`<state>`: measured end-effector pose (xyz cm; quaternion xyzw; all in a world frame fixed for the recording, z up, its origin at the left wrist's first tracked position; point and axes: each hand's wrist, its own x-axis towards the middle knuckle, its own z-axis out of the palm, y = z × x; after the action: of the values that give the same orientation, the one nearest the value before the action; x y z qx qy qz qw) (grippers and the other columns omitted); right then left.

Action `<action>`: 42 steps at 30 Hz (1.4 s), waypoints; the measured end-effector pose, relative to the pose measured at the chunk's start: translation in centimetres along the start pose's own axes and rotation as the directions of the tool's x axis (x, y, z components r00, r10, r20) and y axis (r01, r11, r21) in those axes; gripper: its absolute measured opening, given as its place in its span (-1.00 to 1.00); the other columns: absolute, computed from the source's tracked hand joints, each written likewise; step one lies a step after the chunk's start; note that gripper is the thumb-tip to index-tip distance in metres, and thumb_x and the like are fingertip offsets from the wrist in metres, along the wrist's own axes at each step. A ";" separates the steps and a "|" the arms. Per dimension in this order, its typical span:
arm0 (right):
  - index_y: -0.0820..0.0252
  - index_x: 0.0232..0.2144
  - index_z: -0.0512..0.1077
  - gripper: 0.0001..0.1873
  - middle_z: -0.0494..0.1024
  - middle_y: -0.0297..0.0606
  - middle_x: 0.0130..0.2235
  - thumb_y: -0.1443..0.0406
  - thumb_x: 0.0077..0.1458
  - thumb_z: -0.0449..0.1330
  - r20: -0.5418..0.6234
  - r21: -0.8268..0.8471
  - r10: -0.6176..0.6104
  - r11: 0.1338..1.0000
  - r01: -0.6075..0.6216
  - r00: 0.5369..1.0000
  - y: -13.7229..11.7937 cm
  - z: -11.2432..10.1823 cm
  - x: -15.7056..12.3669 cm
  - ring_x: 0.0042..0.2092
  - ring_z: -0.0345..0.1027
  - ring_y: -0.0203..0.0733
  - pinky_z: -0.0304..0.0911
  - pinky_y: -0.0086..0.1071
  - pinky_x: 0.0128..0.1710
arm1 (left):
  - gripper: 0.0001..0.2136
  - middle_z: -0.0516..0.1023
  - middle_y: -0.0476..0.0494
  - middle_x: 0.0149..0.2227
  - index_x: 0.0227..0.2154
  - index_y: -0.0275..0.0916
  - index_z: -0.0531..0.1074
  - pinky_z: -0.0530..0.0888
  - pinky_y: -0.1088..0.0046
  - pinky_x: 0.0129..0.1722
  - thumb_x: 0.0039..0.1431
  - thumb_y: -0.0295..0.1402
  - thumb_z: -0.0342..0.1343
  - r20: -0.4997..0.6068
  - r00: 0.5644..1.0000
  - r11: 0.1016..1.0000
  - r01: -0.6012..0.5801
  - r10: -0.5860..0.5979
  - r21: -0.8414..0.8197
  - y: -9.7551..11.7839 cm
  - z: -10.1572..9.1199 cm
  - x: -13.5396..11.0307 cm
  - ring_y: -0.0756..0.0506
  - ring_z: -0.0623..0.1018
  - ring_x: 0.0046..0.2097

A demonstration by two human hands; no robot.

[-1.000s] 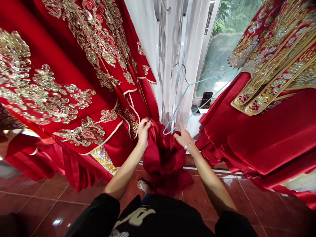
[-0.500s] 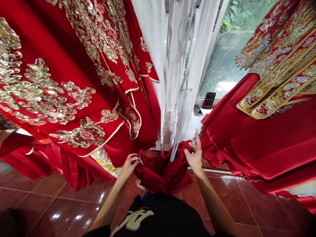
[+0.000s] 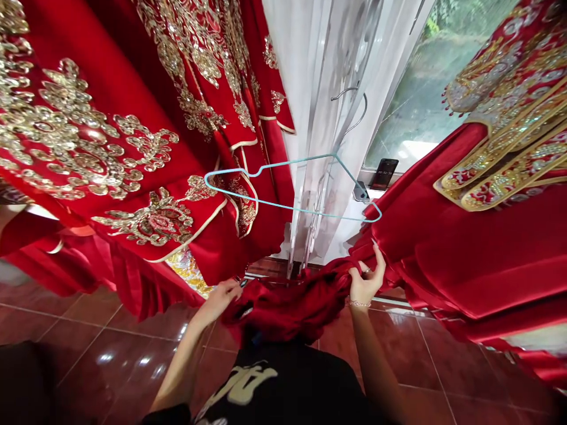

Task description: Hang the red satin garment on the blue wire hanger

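One red satin garment (image 3: pixel 283 310), crumpled, twisted

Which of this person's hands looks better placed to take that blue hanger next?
Probably the right hand: its raised fingers sit just below the end of the light-blue wire hanger. The left hand lies lower on the red satin garment, farther from the hanger's nearest end.

The left hand (image 3: pixel 217 301) and right hand (image 3: pixel 365 283) each grip a red satin garment (image 3: pixel 283 310) at chest height. A pale blue hanger (image 3: pixel 292 208) hangs tilted before a white curtain (image 3: pixel 354 59), between a gold-embroidered red gown (image 3: pixel 88 147) and a matching gown (image 3: pixel 482 248), above a glossy tile floor (image 3: pixel 110 360).
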<state>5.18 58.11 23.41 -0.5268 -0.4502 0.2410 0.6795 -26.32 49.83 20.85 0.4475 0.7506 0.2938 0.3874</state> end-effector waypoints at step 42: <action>0.12 -0.10 0.50 -0.52 0.49 -0.06 0.02 0.27 -0.18 0.21 0.134 -0.433 0.134 0.899 -0.063 0.982 2.9 -7.7 -1.7 0.07 0.32 0.13 0.19 0.08 0.14 | -0.73 0.40 0.01 -0.56 -0.62 -0.28 0.39 0.30 0.52 -0.33 -0.07 -0.24 0.32 0.021 0.979 0.514 -0.089 0.203 -0.853 8.0 12.3 -0.6 0.03 0.34 -0.45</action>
<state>11.43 53.91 19.76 -0.6636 -0.5179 0.2125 0.4962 -12.17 53.87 20.86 0.2807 0.4482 0.6258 0.5733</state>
